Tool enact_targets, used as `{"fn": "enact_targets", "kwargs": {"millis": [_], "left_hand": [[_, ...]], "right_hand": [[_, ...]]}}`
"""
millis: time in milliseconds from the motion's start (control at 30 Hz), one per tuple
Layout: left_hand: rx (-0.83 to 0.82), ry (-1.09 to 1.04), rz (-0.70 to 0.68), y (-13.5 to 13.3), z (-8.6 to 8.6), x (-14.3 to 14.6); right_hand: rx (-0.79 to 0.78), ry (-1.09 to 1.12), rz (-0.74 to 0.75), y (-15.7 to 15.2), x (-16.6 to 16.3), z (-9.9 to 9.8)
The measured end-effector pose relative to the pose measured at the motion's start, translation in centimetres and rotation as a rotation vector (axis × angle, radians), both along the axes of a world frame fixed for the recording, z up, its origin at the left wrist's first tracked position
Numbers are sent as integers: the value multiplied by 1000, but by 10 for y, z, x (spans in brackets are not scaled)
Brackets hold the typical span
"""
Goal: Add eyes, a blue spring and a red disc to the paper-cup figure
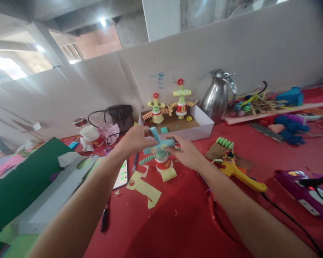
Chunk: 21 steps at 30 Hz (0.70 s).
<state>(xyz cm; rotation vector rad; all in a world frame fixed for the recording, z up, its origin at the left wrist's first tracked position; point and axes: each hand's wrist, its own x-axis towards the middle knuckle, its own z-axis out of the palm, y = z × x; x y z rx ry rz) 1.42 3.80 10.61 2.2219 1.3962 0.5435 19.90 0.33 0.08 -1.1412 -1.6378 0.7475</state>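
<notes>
A paper figure stands on the red table in front of me, with a light blue paper roll for its head, round eyes, a red-and-white paper cup body and a green folded paper arm. My left hand pinches the blue folded paper strip that rises from the top of the roll. At the roll's right end, the fingers of my right hand close around it. A curled yellow paper piece lies at the cup's base. My fingertips are partly hidden.
Behind stands a white box with two similar finished-looking figures. Yellow paper scraps, a phone and a black pen lie left. A yellow glue gun, red-handled tool, steel jug and purple power strip stand right.
</notes>
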Motion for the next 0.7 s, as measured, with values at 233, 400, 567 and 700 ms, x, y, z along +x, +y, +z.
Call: {"fn": "enact_targets", "kwargs": {"millis": [233, 400, 567, 700], "left_hand": [[27, 75, 75, -3, 1, 3], [27, 172, 84, -5, 1, 5], [24, 139, 32, -3, 2, 0], [-12, 32, -89, -4, 4, -3]], "right_hand": [[4, -17, -1, 1, 0, -1], [11, -12, -2, 3, -1, -3], [4, -2, -7, 3, 1, -4], [-16, 16, 2, 2, 2, -2]]}}
